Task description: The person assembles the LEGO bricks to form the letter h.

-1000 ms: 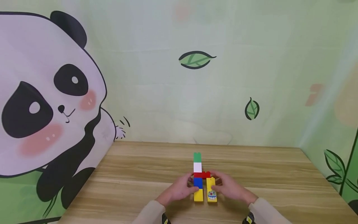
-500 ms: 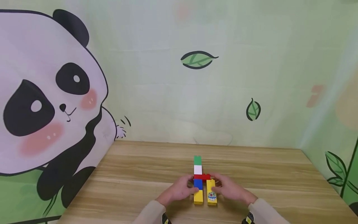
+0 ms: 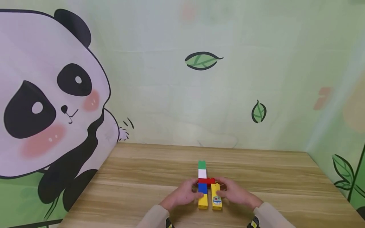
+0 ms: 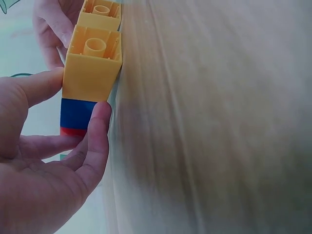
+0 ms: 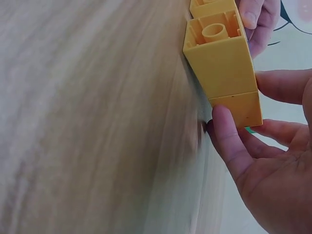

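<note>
A structure of joined toy building bricks lies on the wooden table in the head view. Its long column runs from a green brick (image 3: 201, 165) through a white brick (image 3: 202, 174), a long red brick (image 3: 210, 180) and a blue brick (image 3: 202, 188) to a yellow brick (image 3: 203, 202). Beside it, a shorter yellow leg (image 3: 216, 189) carries a printed bowl picture. My left hand (image 3: 186, 191) grips the column at the blue and yellow bricks, thumb on top. The yellow leg is held by my right hand (image 3: 235, 191). Both wrist views show hollow undersides on the yellow bricks (image 4: 92, 73).
Wood-grain table top (image 3: 142, 164) surrounds the bricks. Behind it rises a pale green backdrop (image 3: 159, 95) with a large cartoon panda (image 3: 34, 63) at the left and drawn leaves.
The far green end of the brick structure has come down and slightly toward me. Both hands keep their grip, and the view has shifted a little.
</note>
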`<state>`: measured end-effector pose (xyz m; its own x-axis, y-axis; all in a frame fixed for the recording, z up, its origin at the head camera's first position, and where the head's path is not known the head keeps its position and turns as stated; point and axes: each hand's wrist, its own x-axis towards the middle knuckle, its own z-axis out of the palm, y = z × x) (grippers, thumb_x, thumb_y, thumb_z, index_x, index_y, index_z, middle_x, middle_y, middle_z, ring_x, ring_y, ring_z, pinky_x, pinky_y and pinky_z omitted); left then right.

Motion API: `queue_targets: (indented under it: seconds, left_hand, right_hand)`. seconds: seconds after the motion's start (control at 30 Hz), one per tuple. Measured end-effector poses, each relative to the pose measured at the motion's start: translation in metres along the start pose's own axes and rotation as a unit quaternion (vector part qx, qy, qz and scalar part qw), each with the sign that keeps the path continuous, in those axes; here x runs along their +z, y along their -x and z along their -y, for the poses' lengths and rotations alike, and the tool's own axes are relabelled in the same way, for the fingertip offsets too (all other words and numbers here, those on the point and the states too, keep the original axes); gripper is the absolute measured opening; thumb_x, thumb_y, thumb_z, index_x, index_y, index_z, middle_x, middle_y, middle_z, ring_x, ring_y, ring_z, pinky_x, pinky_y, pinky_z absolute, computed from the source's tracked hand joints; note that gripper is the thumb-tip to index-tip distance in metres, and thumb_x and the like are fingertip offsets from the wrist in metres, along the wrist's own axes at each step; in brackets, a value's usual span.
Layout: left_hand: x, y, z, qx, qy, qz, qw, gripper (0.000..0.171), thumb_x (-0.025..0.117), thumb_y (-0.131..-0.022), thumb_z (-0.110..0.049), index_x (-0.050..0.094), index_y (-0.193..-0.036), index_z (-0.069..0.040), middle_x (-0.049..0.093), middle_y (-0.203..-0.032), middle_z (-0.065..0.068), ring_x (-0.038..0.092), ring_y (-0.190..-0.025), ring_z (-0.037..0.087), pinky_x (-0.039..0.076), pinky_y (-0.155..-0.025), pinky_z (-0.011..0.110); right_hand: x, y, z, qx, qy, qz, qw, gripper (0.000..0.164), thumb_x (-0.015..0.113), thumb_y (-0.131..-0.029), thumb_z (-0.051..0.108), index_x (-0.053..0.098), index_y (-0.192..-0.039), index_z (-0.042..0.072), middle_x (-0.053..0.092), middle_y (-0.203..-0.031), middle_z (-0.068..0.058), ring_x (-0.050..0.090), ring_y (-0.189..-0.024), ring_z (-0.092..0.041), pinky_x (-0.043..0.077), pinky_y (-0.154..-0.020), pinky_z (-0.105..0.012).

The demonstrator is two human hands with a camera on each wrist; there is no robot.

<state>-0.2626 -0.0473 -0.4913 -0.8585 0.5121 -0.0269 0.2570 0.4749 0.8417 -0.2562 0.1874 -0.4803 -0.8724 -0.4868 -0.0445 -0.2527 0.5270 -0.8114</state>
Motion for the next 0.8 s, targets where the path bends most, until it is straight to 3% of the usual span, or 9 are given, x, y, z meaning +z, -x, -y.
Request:
queue_targets:
  seconds: [0.27, 0.57, 0.8]
  left_hand:
    - [0.002, 0.000, -0.001, -0.017, 0.019, 0.010, 0.9996, 0.038, 0.070, -0.086, -0.018, 0.058, -0.121, -0.008, 0.060, -0.107, 0.002, 0.053, -0.087, 0.017, 0.048, -0.080, 0.035]
    - [0.002, 0.000, 0.002, -0.024, 0.020, 0.011, 0.9995, 0.036, 0.068, -0.088, -0.019, 0.059, -0.120, -0.006, 0.059, -0.107, 0.002, 0.054, -0.087, 0.016, 0.049, -0.080, 0.036]
    - [-0.008, 0.016, 0.004, -0.039, 0.011, 0.000, 0.9992, 0.050, 0.063, -0.092, -0.024, 0.048, -0.132, 0.002, 0.057, -0.119, 0.014, 0.060, -0.095, 0.024, 0.051, -0.079, 0.041]
  right_hand:
    - [0.001, 0.001, -0.005, -0.008, 0.037, -0.005, 0.999, 0.049, 0.063, -0.091, 0.017, 0.047, -0.135, 0.001, 0.053, -0.130, -0.017, 0.051, -0.115, -0.035, 0.040, -0.094, -0.056]
    - [0.005, 0.000, -0.003, -0.016, 0.054, -0.010, 0.998, 0.047, 0.062, -0.092, 0.013, 0.047, -0.133, -0.003, 0.055, -0.127, -0.018, 0.053, -0.113, -0.035, 0.042, -0.093, -0.053]
    - [0.000, 0.012, 0.003, 0.024, 0.023, -0.035, 0.999, 0.051, 0.062, -0.092, 0.018, 0.044, -0.134, -0.005, 0.054, -0.125, -0.019, 0.052, -0.112, -0.035, 0.043, -0.092, -0.053]
